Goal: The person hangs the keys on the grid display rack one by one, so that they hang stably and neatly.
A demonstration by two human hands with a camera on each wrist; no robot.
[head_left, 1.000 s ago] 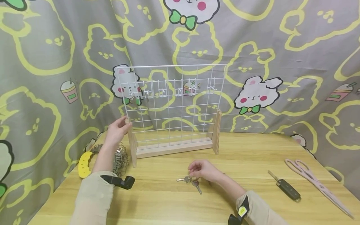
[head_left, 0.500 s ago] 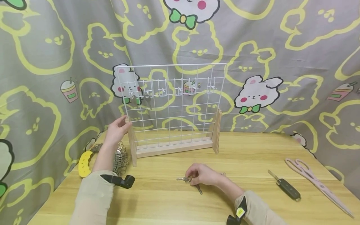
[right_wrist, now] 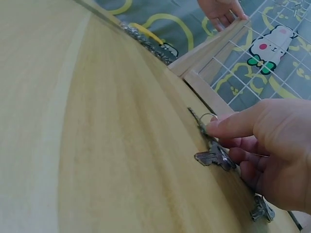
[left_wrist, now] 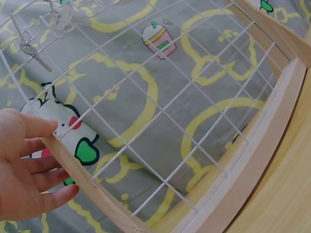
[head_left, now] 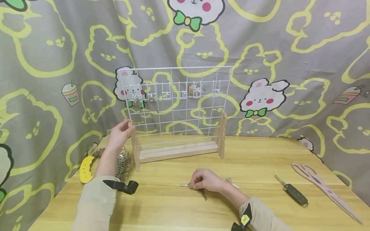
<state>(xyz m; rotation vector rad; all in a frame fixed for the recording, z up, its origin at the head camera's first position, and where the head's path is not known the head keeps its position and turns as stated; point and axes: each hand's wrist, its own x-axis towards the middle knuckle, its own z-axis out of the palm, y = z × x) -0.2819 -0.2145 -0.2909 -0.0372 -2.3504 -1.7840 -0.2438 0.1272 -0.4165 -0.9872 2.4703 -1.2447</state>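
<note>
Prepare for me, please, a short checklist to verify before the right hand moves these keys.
1. Grip: ok; the right hand pinches the key ring.
2. Keys off the table: cannot tell; the hand partly hides them.
3. Rack steadied: ok; it stands upright, and the left hand holds its left wooden side.
4. Rightmost hook free: ok; nothing seems to hang there.
5. Space around right wrist: not ok; other keys lie close beside it.
6. Scissors and car key out of the way: ok; both lie farther right.
</note>
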